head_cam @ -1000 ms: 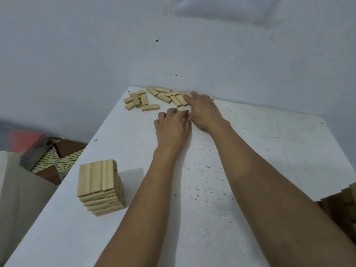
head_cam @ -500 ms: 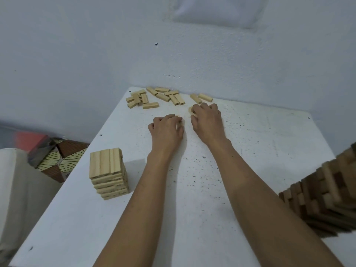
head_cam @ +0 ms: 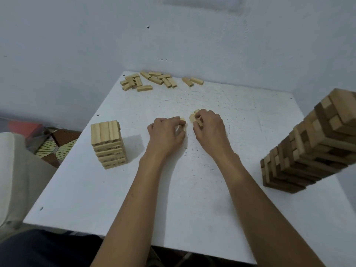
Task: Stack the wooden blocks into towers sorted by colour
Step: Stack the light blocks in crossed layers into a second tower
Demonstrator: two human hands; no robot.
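Sitting near the middle of the white counter (head_cam: 250,116), both hands are curled. The left hand (head_cam: 166,134) grips a pale block (head_cam: 183,122) that peeks out past its fingers. The right hand (head_cam: 209,128), just beside it, grips a second pale block (head_cam: 192,117). A pale tower (head_cam: 108,143) stands by the left edge, a mixed tower (head_cam: 312,145) by the right edge, and loose blocks (head_cam: 148,80) lie at the far left corner.

Dim, flat, bluish light casts soft shadows on the table (head_cam: 192,199), with wide-angle bending and slight blur at the edges.
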